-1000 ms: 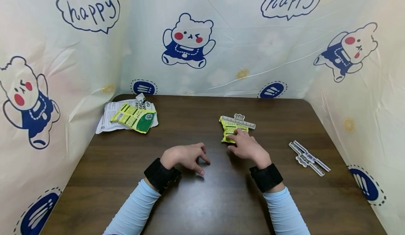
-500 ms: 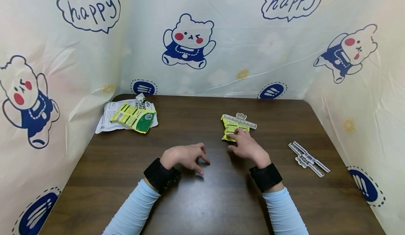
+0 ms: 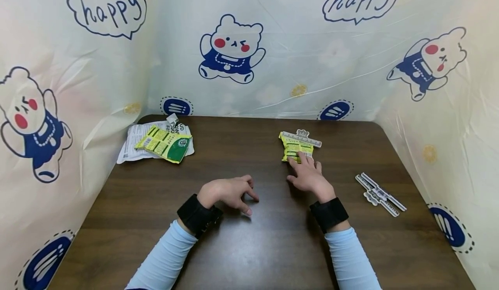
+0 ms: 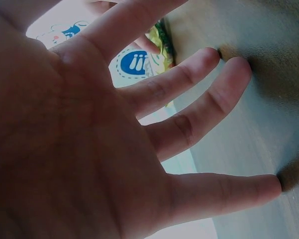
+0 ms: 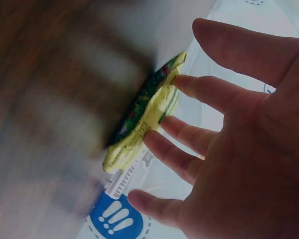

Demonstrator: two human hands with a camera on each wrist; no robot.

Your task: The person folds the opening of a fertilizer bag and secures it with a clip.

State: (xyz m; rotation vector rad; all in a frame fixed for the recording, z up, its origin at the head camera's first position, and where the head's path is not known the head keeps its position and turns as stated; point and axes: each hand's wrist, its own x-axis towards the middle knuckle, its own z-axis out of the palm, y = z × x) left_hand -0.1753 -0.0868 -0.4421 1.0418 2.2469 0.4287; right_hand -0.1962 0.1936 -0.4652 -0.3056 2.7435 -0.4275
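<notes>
A small yellow-green snack bag lies on the table, with a ruler-marked clip across its far edge. My right hand reaches to the bag's near edge, fingers spread and extended. In the right wrist view those fingertips meet the yellow side of the bag, whose other face is dark green. My left hand holds nothing. Its fingers are loosely bent, and in the left wrist view the fingertips rest on the table.
At the back left, a yellow and green packet lies on a white printed bag. Two more ruler-marked clips lie together at the right. A printed curtain stands around the table's back and sides.
My right hand has pushed the clipped bag away from me and slightly to the right, and its fingers have straightened. The left hand has stayed in place.
</notes>
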